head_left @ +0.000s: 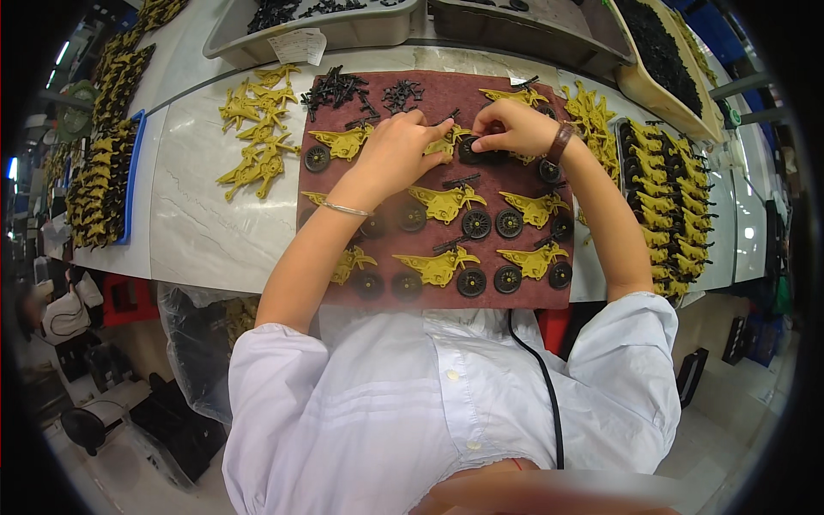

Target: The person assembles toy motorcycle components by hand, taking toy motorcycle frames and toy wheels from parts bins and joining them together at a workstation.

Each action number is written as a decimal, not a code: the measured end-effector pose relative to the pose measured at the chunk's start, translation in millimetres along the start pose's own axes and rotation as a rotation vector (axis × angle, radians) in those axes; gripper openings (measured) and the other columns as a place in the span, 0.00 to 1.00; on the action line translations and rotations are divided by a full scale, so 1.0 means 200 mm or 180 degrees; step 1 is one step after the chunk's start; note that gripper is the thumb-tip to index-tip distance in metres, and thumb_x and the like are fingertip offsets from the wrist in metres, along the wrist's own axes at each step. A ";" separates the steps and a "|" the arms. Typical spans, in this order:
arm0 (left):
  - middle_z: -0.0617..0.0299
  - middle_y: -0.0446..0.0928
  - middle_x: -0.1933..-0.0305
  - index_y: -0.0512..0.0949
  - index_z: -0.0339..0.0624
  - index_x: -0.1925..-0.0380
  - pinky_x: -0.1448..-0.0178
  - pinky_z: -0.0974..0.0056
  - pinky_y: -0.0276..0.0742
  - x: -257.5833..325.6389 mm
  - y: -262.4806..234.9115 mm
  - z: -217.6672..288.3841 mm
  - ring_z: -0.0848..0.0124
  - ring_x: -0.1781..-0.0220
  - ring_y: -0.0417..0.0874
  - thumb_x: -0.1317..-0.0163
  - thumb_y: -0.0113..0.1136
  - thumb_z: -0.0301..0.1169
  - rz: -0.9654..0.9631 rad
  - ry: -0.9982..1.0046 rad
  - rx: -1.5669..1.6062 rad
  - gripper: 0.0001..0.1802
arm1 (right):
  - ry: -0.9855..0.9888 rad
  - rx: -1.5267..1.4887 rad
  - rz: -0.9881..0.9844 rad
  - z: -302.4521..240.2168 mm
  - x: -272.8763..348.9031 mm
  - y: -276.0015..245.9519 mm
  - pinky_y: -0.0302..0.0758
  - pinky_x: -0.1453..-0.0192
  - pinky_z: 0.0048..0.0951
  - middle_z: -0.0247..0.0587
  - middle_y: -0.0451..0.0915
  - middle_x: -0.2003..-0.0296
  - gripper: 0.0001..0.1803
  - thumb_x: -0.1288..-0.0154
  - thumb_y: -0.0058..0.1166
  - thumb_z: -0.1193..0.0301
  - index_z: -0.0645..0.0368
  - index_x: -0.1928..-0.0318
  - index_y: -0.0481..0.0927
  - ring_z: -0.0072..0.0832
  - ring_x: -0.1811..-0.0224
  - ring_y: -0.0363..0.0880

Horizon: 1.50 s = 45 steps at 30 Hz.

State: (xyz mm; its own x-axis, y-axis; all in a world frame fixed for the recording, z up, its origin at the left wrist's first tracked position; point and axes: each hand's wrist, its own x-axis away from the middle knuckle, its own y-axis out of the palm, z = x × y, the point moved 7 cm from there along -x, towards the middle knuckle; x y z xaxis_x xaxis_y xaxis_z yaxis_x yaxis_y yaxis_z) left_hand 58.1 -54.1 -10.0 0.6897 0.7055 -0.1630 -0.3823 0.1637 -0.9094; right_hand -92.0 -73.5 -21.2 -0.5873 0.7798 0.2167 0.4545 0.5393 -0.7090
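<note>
Both hands meet over the far middle of a dark red mat [515, 184] on the white table [197, 223]. Between them lies a yellow toy motorbike [446, 144] with a black wheel [469, 151]. The left hand [396, 153] rests on the bike's body, its fingers curled and its fingertips pinching the frame just left of the wheel. The right hand [513, 127] comes from the other side, fingers bent down onto the wheel, touching the left hand's fingertips. Whether the right hand grips the wheel or only presses on it cannot be told, since the fingers cover the spot. Much of the bike is hidden under both hands. More bikes [446, 206] lie in rows on the mat nearer the person, some partly covered by the left forearm. Loose black parts [339, 86] sit at the mat's far edge, bare yellow frames [257, 142] lie left of the mat, and finished bikes [674, 197] fill a tray on the right, bent by the lens.
</note>
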 end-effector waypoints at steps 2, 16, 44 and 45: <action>0.55 0.75 0.66 0.79 0.50 0.46 0.54 0.56 0.75 0.01 0.00 0.00 0.57 0.61 0.79 0.46 0.66 0.41 0.0061 -0.0009 0.0026 0.26 | 0.0100 0.0053 -0.0012 0.00 -0.02 0.01 0.71 0.66 0.26 0.35 0.79 0.75 0.15 0.43 0.65 0.63 0.63 0.67 0.81 0.22 0.71 0.75; 0.55 0.75 0.64 0.79 0.50 0.48 0.52 0.55 0.74 -0.01 0.05 -0.02 0.57 0.58 0.78 0.43 0.62 0.46 -0.0182 0.0033 -0.0190 0.25 | 0.0394 0.0298 0.0054 0.03 0.00 0.00 0.72 0.67 0.28 0.36 0.79 0.76 0.15 0.47 0.68 0.63 0.62 0.69 0.81 0.25 0.73 0.76; 0.55 0.80 0.59 0.80 0.42 0.50 0.53 0.62 0.75 0.27 -0.44 -0.32 0.64 0.60 0.81 0.42 0.63 0.37 0.0932 -0.0013 0.0921 0.20 | -0.0524 0.1144 0.0821 -0.13 -0.55 0.05 0.69 0.41 0.39 0.46 0.71 0.51 0.29 0.49 0.69 0.58 0.50 0.47 0.76 0.44 0.48 0.71; 0.56 0.81 0.59 0.80 0.40 0.50 0.53 0.67 0.75 0.30 -0.46 -0.39 0.69 0.58 0.81 0.41 0.64 0.32 0.0928 -0.0345 0.1203 0.19 | -0.0512 0.1141 0.0828 -0.13 -0.54 0.05 0.69 0.41 0.39 0.46 0.71 0.51 0.29 0.49 0.69 0.58 0.50 0.47 0.76 0.44 0.48 0.71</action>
State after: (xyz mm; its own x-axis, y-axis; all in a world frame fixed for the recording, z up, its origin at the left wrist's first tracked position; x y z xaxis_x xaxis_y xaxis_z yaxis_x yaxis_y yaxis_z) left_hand 182.6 -79.4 34.1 0.4605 0.8235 -0.3312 -0.7603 0.1733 -0.6260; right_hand -6.7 -143.7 -34.8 -0.5939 0.8000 -0.0856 0.3570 0.1666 -0.9191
